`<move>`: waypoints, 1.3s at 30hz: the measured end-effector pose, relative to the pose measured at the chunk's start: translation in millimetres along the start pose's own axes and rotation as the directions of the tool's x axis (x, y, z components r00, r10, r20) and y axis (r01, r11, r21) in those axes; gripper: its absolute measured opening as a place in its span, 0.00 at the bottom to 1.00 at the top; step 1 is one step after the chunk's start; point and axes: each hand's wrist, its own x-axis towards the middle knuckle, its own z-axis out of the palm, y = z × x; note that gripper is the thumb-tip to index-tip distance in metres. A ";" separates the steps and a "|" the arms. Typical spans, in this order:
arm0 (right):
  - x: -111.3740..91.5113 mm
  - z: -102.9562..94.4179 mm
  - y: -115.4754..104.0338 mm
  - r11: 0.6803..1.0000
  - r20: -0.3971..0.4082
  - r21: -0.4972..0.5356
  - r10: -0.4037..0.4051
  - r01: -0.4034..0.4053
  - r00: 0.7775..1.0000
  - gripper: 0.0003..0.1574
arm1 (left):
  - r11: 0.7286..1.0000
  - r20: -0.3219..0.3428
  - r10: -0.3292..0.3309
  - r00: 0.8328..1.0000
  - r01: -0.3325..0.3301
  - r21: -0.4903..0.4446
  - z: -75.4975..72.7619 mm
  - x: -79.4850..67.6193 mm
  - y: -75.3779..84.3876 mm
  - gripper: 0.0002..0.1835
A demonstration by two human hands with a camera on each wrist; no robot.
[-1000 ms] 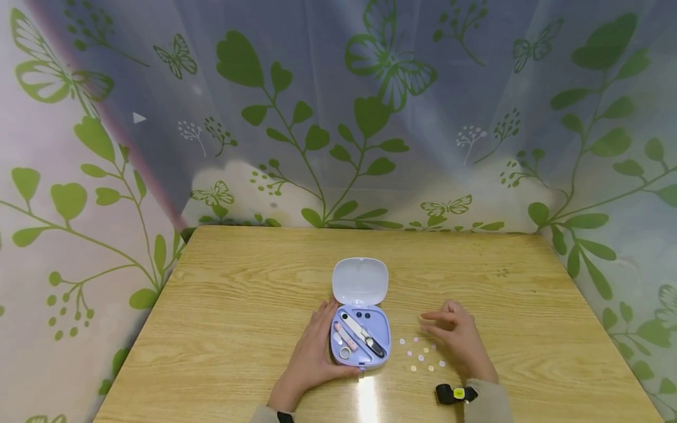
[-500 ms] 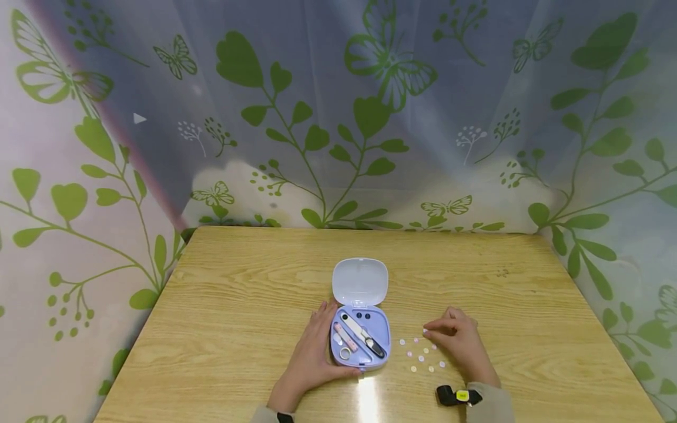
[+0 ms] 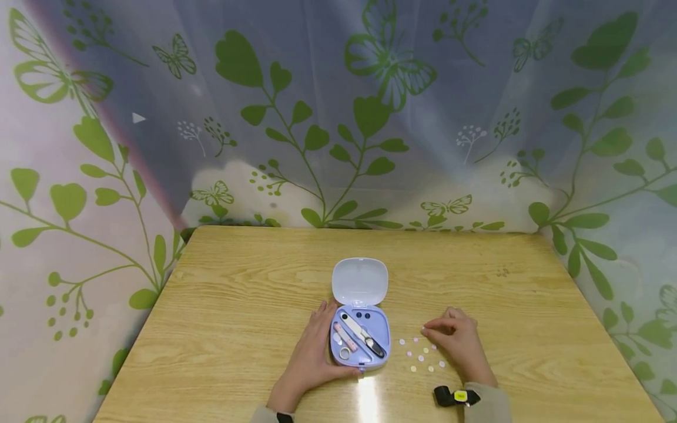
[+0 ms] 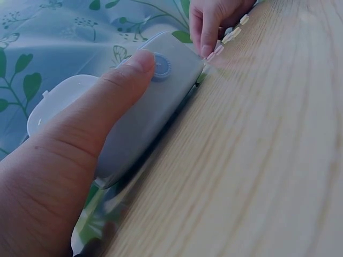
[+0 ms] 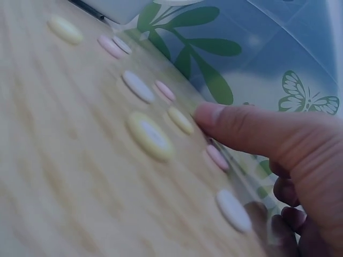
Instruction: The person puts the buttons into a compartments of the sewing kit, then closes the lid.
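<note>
An open lavender sewing box [image 3: 379, 332] stands mid-table with its translucent lid [image 3: 361, 282] tipped back. Inside lie a white-and-black tool [image 3: 362, 335], a pink tube [image 3: 345, 337], a silver ring [image 3: 345, 353] and two black buttons [image 3: 363, 315]. My left hand [image 3: 313, 352] holds the box from the left; in the left wrist view its thumb [image 4: 120, 85] lies on the front by the round blue clasp [image 4: 162, 67]. To the right, my right hand [image 3: 459, 342] pinches a small pale button [image 3: 424, 329] between thumb and fingertips. The right wrist view hides that button behind the thumb [image 5: 225, 120].
Several pastel buttons lie scattered between the box and my right hand, among them a yellow button [image 5: 150, 136] and a white button [image 5: 233, 210]. The wooden table [image 3: 238, 282] ends at a patterned curtain [image 3: 317, 117] behind.
My right hand's thumb and fingers, apart a second ago, have come down and closed on a small button at the far side of the scatter. The left hand and box stay put.
</note>
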 end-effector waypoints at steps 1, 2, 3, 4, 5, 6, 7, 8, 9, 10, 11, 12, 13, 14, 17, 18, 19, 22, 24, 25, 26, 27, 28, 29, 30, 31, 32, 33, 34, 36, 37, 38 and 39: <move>0.3 0.4 0.3 1.000 -0.005 0.001 -0.004 0.004 1.000 0.10 | 1.000 0.002 0.000 1.000 0.000 -0.001 -0.1 0.1 0.2 0.74; 0.4 0.6 0.3 1.000 -0.009 0.003 -0.007 0.007 1.000 0.10 | 1.000 0.004 -0.002 1.000 0.003 -0.002 -0.3 0.2 0.5 0.74; 0.4 0.7 0.1 1.000 -0.011 0.006 -0.008 0.008 1.000 0.10 | 1.000 0.006 -0.002 1.000 0.002 -0.003 -0.6 0.3 0.8 0.73; 0.4 0.9 0.5 1.000 -0.010 0.008 -0.007 0.007 1.000 0.10 | 1.000 0.009 -0.004 1.000 0.004 -0.003 -0.9 0.2 1.3 0.73; 0.3 1.0 0.4 1.000 -0.010 0.007 -0.006 0.006 1.000 0.10 | 1.000 0.010 -0.004 1.000 0.004 -0.003 -1.2 0.2 1.5 0.73; 0.1 0.9 0.2 1.000 -0.009 0.005 -0.006 0.006 1.000 0.10 | 1.000 0.009 -0.001 1.000 0.001 -0.002 -1.3 0.1 1.7 0.73; 0.0 0.9 -0.2 1.000 -0.009 0.003 -0.006 0.006 1.000 0.09 | 1.000 0.010 -0.002 1.000 0.002 -0.004 -1.5 0.2 1.9 0.73; -0.1 0.8 -0.6 1.000 -0.008 -0.001 -0.007 0.007 1.000 0.09 | 1.000 0.009 0.000 1.000 0.000 0.001 -1.4 0.2 1.7 0.73; -0.2 0.7 -1.1 1.000 -0.009 -0.004 -0.011 0.011 1.000 0.09 | 1.000 0.007 0.003 1.000 -0.003 0.003 -1.4 0.3 1.7 0.74; 0.0 0.6 -1.5 1.000 -0.010 -0.008 -0.015 0.015 1.000 0.09 | 1.000 0.005 0.005 1.000 -0.005 0.004 -1.5 0.5 1.7 0.74; 0.2 0.5 -2.1 1.000 -0.014 -0.014 -0.020 0.020 1.000 0.09 | 1.000 0.005 0.005 1.000 -0.005 0.004 -1.4 0.6 1.7 0.74; 0.5 0.3 -2.6 1.000 -0.016 -0.019 -0.025 0.025 1.000 0.09 | 1.000 0.002 0.007 1.000 -0.007 0.005 -1.5 0.7 1.7 0.74; 1.0 0.3 -3.4 0.999 -0.019 -0.023 -0.031 0.031 0.999 0.09 | 1.000 0.002 0.007 1.000 -0.007 0.005 -1.4 0.8 1.7 0.74; 1.4 0.1 -4.1 0.999 -0.021 -0.026 -0.036 0.036 0.999 0.09 | 1.000 0.004 0.005 1.000 -0.005 0.004 -1.5 0.9 1.8 0.74; 2.9 -0.1 -6.3 0.998 -0.031 -0.035 -0.048 0.047 0.998 0.10 | 1.000 0.013 -0.004 1.000 0.004 0.003 -1.8 0.9 2.0 0.74; 3.5 -0.3 -7.1 0.998 -0.034 -0.034 -0.051 0.050 0.998 0.10 | 1.000 0.017 -0.008 1.000 0.008 0.001 -1.8 0.9 2.0 0.74; 3.9 -0.4 -7.9 0.998 -0.037 -0.036 -0.057 0.055 0.998 0.10 | 1.000 0.024 -0.016 1.000 0.016 -0.002 -1.9 0.9 2.0 0.74; 5.2 -0.9 -10.1 0.997 -0.037 -0.035 -0.066 0.064 0.997 0.11 | 1.000 0.033 -0.026 0.999 0.026 -0.005 -1.9 1.0 1.5 0.74; 6.2 -1.4 -12.0 0.996 -0.037 -0.041 -0.080 0.079 0.996 0.10 | 1.000 0.033 -0.026 0.999 0.027 -0.006 -1.8 1.0 1.3 0.74; 6.8 -1.7 -13.3 0.995 -0.036 -0.045 -0.091 0.089 0.995 0.10 | 1.000 0.029 -0.023 0.999 0.023 -0.004 -1.5 0.9 0.9 0.74; 7.5 -2.1 -14.6 0.994 -0.036 -0.046 -0.102 0.101 0.994 0.10 | 1.000 0.026 -0.021 0.999 0.021 -0.003 -1.5 0.9 0.8 0.74; 8.4 -2.4 -15.9 0.992 -0.037 -0.049 -0.116 0.114 0.993 0.10 | 1.000 0.022 -0.018 1.000 0.018 -0.002 -1.2 0.9 0.7 0.74; 9.4 -2.7 -17.4 0.989 -0.042 -0.056 -0.137 0.134 0.990 0.10 | 1.000 0.019 -0.017 1.000 0.017 -0.001 -1.1 0.8 0.7 0.74; 10.3 -2.7 -18.8 0.985 -0.048 -0.063 -0.161 0.158 0.986 0.11 | 1.000 0.016 -0.014 1.000 0.014 0.000 -1.1 0.8 0.5 0.74; 11.5 -2.9 -20.2 0.982 -0.054 -0.067 -0.181 0.178 0.982 0.11 | 1.000 0.014 -0.014 1.000 0.014 -0.001 -1.1 0.7 0.6 0.74; 12.7 -3.2 -21.7 0.978 -0.062 -0.071 -0.202 0.198 0.977 0.11 | 1.000 0.011 -0.012 1.000 0.012 0.002 -1.0 0.7 0.5 0.74; 14.0 -3.4 -23.1 0.973 -0.071 -0.077 -0.223 0.218 0.972 0.12 | 1.000 0.011 -0.011 1.000 0.011 0.003 -1.0 0.7 0.6 0.74; 15.3 -3.5 -24.6 0.968 -0.079 -0.087 -0.242 0.235 0.967 0.12 | 1.000 0.010 -0.011 1.000 0.010 0.003 -0.9 0.7 0.6 0.74; 16.6 -3.8 -26.0 0.963 -0.088 -0.093 -0.260 0.252 0.962 0.12 | 1.000 0.011 -0.010 1.000 0.010 0.004 -0.9 0.6 0.6 0.74; 19.3 -4.3 -28.9 0.958 -0.100 -0.097 -0.279 0.270 0.955 0.13 | 1.000 0.013 -0.012 1.000 0.012 0.004 -0.7 0.5 0.6 0.74; 20.4 -4.5 -30.4 0.956 -0.102 -0.096 -0.286 0.277 0.953 0.13 | 1.000 0.013 -0.012 1.000 0.012 0.006 -0.4 0.5 0.4 0.74; 21.5 -4.7 -31.7 0.955 -0.104 -0.098 -0.291 0.281 0.951 0.13 | 1.000 0.015 -0.013 1.000 0.013 0.003 -0.4 0.6 0.4 0.74; 22.6 -4.7 -33.0 0.954 -0.104 -0.097 -0.294 0.284 0.950 0.13 | 1.000 0.016 -0.014 1.000 0.014 0.002 -0.3 0.6 0.2 0.74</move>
